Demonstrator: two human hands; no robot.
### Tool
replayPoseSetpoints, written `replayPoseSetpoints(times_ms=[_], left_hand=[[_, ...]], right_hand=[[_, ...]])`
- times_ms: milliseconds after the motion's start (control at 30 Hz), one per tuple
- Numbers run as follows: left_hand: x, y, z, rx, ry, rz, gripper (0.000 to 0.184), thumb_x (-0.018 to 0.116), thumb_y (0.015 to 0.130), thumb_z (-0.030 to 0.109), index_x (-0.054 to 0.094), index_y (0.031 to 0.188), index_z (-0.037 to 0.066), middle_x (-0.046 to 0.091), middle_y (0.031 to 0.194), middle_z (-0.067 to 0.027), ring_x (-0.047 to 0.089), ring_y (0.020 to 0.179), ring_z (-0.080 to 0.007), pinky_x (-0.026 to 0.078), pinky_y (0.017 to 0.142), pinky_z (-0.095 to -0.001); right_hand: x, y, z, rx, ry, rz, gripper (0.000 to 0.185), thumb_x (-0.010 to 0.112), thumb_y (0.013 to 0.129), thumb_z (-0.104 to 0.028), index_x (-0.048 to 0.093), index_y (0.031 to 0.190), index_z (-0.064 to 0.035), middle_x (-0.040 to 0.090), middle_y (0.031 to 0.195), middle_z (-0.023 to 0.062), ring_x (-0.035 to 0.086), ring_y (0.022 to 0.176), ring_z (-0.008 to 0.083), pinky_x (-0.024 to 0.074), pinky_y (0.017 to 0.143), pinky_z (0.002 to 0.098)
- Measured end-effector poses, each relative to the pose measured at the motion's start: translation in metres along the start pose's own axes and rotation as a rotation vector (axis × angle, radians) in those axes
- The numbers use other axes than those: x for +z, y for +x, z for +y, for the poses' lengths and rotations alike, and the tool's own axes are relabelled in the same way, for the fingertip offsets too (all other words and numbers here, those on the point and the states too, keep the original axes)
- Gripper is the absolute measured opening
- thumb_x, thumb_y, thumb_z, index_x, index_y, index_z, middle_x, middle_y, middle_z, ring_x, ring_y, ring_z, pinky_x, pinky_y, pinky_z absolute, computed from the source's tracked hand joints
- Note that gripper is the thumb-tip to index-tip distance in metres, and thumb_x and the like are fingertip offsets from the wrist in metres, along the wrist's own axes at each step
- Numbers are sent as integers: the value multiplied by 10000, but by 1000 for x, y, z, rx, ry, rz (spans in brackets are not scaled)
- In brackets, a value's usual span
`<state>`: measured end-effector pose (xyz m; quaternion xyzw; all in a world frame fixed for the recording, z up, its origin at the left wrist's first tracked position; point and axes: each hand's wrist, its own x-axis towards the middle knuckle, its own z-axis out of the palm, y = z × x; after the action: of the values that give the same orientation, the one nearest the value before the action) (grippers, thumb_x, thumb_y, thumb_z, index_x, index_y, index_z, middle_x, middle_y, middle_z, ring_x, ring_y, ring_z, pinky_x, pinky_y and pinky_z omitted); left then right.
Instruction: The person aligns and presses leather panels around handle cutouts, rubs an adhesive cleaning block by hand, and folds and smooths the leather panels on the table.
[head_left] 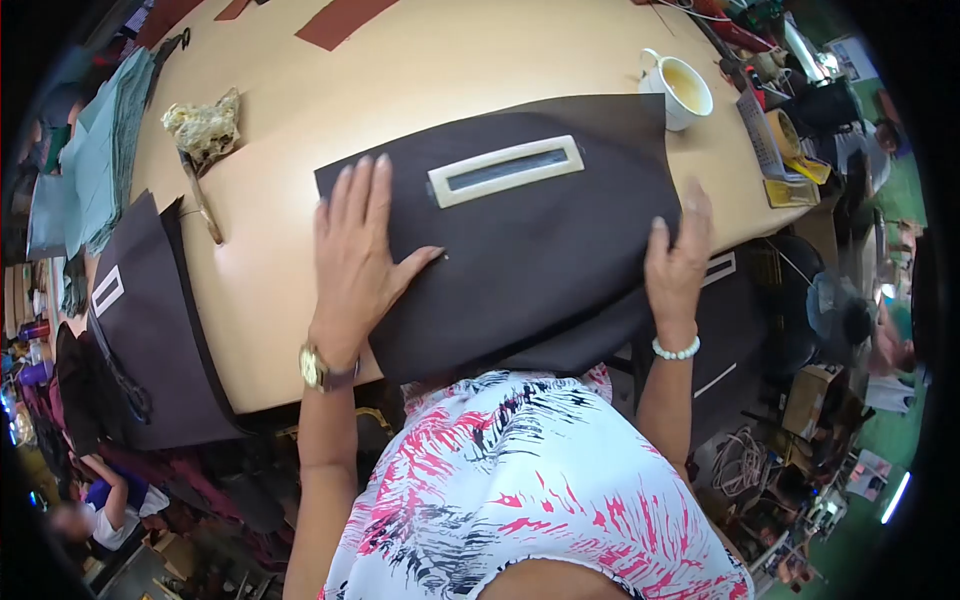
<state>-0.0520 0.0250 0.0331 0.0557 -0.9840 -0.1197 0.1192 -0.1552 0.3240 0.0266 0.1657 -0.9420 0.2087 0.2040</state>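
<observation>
Though apart, hands [353,252] [679,266] at panel [520,265]

A left hand [354,252] lies on a dark sheet [530,255], right hand [678,265] at its right edge; white cup [685,121] far right.

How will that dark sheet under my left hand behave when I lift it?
The dark sheet will probably flex, as its near side bends. It looks fairly light, given its thin far edge. The pale frame, if attached, may stiffen that patch.

Dark panel [530,260] matt, smooth, cloth-like; tabletop [270,290] smooth, faintly glossy; cup [674,110] glossy, ceramic-looking; lump [207,130] rough.
</observation>
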Motion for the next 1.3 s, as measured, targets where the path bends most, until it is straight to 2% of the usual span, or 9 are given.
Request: replayPoseSetpoints(times_ms=[200,400,533,567,667,833,1067,1200,1300], left_hand=[[-9,-88,31,-420,12,97,633,689,773,332,460,1242,-25,453,1288,-221,378,1228,-385,275,991,-518],[12,-110,45,-428,-116,186,183,620,828,117,538,943,0,485,1235,-202,401,1195,-383,284,989,-448],[-8,-90,42,-772,-664,207,105,576,876,105,534,884,9,624,932,-139,590,891,-207,436,803,-329],[-13,-87,38,-755,-779,219,110,548,904,99,518,942,0,640,821,-79,564,754,-92,438,670,-216],[-13,-71,23,-726,-1355,377,136,525,917,89,492,1011,-4,638,892,-64,563,818,-73,442,711,-200],[-35,1,-32,-537,-1097,395,469,520,900,67,361,1335,-10,507,1212,-103,558,954,-111,440,866,-250],[-64,161,-134,-576,-1268,371,519,616,801,136,454,1285,44,531,1205,-132,497,1120,-216,388,974,-357],[-169,200,-144,-81,-1316,497,359,573,832,24,527,1188,32,574,1125,-65,538,1044,-186,423,934,-306],[-206,168,-103,126,-1257,557,436,536,808,-43,486,1236,25,558,1185,-78,529,1092,-176,410,957,-297]], right_hand=[[-18,-46,41,255,-18,40,610,619,828,-163,349,1324,65,531,1192,212,488,1103,342,345,955,407],[-8,-27,29,286,235,24,571,637,789,-38,409,1308,23,580,828,101,541,818,220,414,804,333],[-10,-11,38,464,814,34,598,569,820,61,330,1363,-10,472,834,3,463,757,90,397,746,214],[-17,-7,35,481,877,50,621,570,815,65,311,1374,-16,468,846,5,461,773,88,396,747,213],[-22,8,33,521,948,-36,684,564,803,73,253,1403,-32,483,969,55,472,884,105,407,792,220],[0,90,28,454,1190,-142,699,569,810,36,219,1411,-30,491,1162,151,501,1012,158,428,846,252],[113,303,12,203,1164,-262,654,651,730,-30,347,1294,103,569,1078,149,556,925,161,443,826,272],[36,395,-25,-454,1465,-231,682,623,810,-58,251,1375,33,551,1149,112,559,897,136,462,800,246],[-17,396,-38,-154,1501,34,701,628,778,-12,252,1367,45,550,1108,122,565,918,173,462,804,255]])
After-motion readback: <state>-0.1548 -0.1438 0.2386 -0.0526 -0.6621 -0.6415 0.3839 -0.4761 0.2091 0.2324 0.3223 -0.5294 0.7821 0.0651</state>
